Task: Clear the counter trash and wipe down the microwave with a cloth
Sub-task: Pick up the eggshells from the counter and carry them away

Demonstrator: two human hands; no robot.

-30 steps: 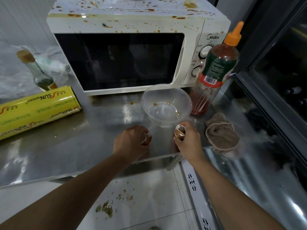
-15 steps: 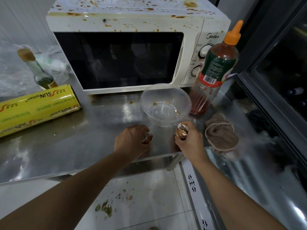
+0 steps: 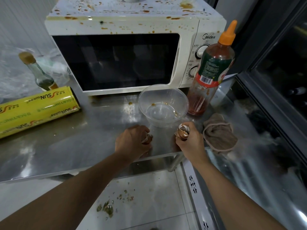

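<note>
On the steel counter [image 3: 69,146], right in front of the splattered microwave [image 3: 126,52], both hands are full of eggshell bits: left hand [image 3: 132,143] has its fingers curled round some eggshells [image 3: 147,139], right hand [image 3: 191,143] grips a stacked bunch of shells [image 3: 183,132]. Brown cloth [image 3: 219,135] sits crumpled just right of the right hand, with a clear bowl [image 3: 163,105] and sauce bottle [image 3: 211,72] behind.

We see a shiny steel counter [image 3: 69,146]. On it stand a stained white microwave [image 3: 126,52], a clear plastic bowl [image 3: 163,105], a red sauce bottle [image 3: 210,75], a yellow wrap roll [image 3: 36,110], a brown cloth [image 3: 219,133].
</note>
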